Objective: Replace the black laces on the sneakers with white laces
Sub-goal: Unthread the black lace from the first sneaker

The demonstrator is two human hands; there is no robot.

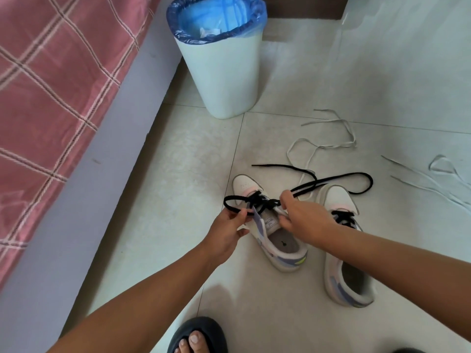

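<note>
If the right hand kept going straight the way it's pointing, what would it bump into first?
Probably the black lace it already pinches, then the toe of the left sneaker. The right hand points up and leftward; depth is hard to judge.

You see glossy floor tiles (382, 72), a matt plastic bin (229, 80) with a shiny blue liner (216, 34), and checked cloth bedding (51, 85).

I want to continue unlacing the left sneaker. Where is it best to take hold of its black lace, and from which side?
Probably grip the black lace at the topmost crossing still threaded, just above the tongue, coming from above. That crossing stands raised off the left sneaker, so fingers can hook under it. The left hand already pinches the loose loop at the side; the right hand grips the long free ends.
</note>
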